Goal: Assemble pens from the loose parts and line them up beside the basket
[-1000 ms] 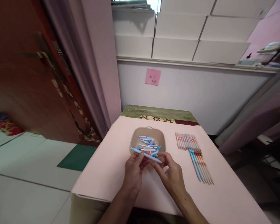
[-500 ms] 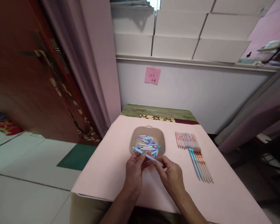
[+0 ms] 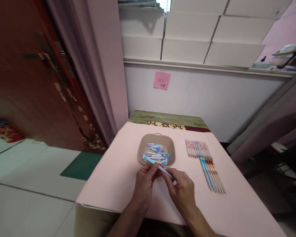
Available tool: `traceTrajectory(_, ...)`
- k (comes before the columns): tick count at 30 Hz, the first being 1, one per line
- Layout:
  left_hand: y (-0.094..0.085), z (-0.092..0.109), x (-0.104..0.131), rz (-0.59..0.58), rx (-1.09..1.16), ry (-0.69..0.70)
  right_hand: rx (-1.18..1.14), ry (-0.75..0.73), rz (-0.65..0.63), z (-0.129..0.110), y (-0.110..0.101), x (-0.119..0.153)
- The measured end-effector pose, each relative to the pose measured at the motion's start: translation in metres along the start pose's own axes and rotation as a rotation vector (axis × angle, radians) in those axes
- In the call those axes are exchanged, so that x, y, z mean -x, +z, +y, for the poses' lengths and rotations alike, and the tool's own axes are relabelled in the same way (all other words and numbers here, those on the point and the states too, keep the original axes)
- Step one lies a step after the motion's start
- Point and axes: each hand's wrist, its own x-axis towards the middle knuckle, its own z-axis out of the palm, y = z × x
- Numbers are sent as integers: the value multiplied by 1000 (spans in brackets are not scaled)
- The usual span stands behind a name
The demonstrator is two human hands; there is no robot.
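Between both hands is a slim pen (image 3: 165,171), light blue toward its upper left end and pale lilac toward its lower right. My left hand (image 3: 145,184) pinches it near the middle, and my right hand (image 3: 181,187) grips its lower right end. The pen slants over the near rim of a grey-brown basin (image 3: 141,148). Inside the basin lie several blue and lilac pen parts (image 3: 158,158) and thin white refills (image 3: 153,153). Parts of the pen are hidden by the fingers.
Right of the basin, a row of pinkish pens (image 3: 198,148) lies above a row of blue pens (image 3: 207,176) and orange-beige pens (image 3: 216,177). They rest on a pink-covered table (image 3: 113,184). A pink note (image 3: 162,80) sticks to the wall behind; a brown door (image 3: 27,85) stands left.
The pen and both hands have shifted slightly toward me and to the right, and the pen's tilt is a little steeper. Both hands keep hold of it.
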Motion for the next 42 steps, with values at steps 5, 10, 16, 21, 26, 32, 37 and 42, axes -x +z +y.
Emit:
traceTrajectory(5,-4,0,2,7,-39,21,7,62,-120,-4,3,3)
traceTrajectory(10,-14,-6,3,14,-77,28,-59,101,-201,-6,7,6)
traceTrajectory(16,-20,-6,1,93,-267,101,-244,156,-191,-5,14,8)
traceTrajectory(21,-13,6,-13,-60,-495,136,-413,280,-155,8,13,8)
traceTrajectory(26,2,18,-62,-169,-966,320,-662,550,-68,32,8,11)
traceTrajectory(32,36,-6,-127,-329,-1597,311,-810,665,19,47,-1,14)
traceTrajectory(37,46,-30,-154,-385,-1737,200,-821,698,53,60,-9,18)
traceTrajectory(42,40,-40,-164,-407,-1763,82,-829,709,36,71,-11,18)
